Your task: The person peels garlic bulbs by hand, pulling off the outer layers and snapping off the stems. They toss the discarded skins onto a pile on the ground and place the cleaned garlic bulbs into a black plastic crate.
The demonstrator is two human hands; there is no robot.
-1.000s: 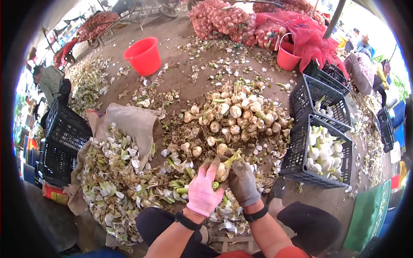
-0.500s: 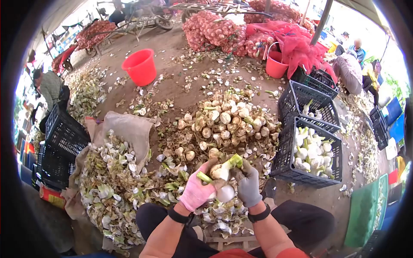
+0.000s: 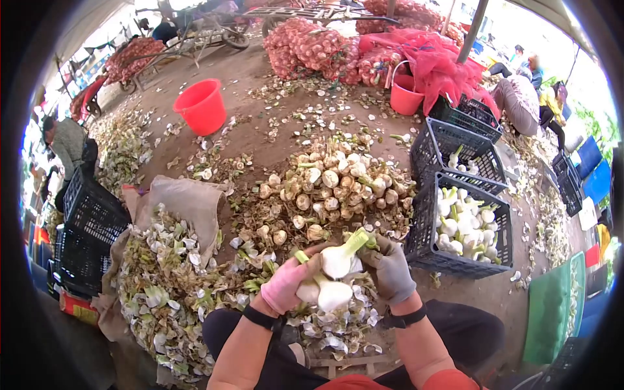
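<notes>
Garlic bulbs (image 3: 333, 295), white and stemmed, are gripped in the pink-gloved left hand (image 3: 286, 285), nearer than the heap of brownish garlic (image 3: 335, 184). The grey-gloved right hand (image 3: 392, 273) is held beside the uppermost bulb (image 3: 335, 262); whether it is closed cannot be told. Right of the heap, a black crate (image 3: 463, 264) is filled with white bulbs (image 3: 468, 224). Beyond it, leftward, a red bucket (image 3: 201, 109) is seen.

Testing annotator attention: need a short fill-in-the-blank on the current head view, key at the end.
1. The person's pink-gloved hand is the ____ one.
2. The round white garlic bulbs it holds have stalks coloured ____.
3. The round plastic bucket nearer the picture's left edge is coloured ____.
4. A black band circles each of the person's ____.

Missing words: left; green; red; wrists
</notes>
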